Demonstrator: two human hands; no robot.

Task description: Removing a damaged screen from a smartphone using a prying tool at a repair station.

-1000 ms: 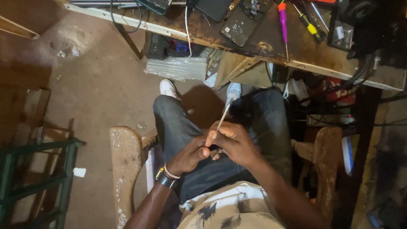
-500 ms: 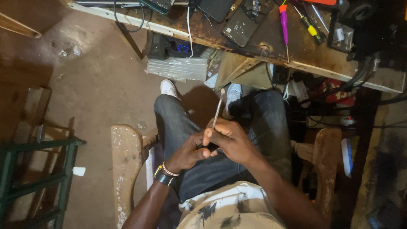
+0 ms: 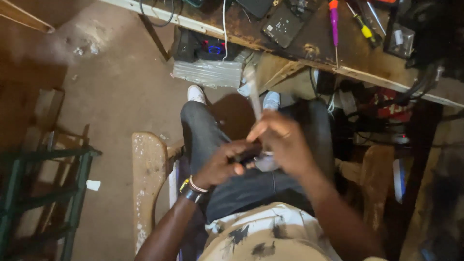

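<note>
I sit on a wooden bench (image 3: 147,179) with both hands over my lap. My right hand (image 3: 282,140) pinches a thin pale rod-like tool (image 3: 253,94) that sticks up and away from me, blurred by motion. My left hand (image 3: 224,164) is curled around a small dark object (image 3: 249,155) at the tool's lower end; what it is cannot be made out. The two hands touch each other. A bracelet and dark watch (image 3: 193,189) sit on my left wrist.
A worn wooden workbench (image 3: 348,53) crosses the top, carrying a purple-handled screwdriver (image 3: 334,21), a yellow-handled one (image 3: 362,26), a dark flat device (image 3: 282,24) and cables. A dark box (image 3: 200,48) sits below it. A green metal frame (image 3: 43,193) stands at left.
The thin tool has swung from leaning right to leaning left and up. Both hands have shifted slightly, the right hand rising over the left.
</note>
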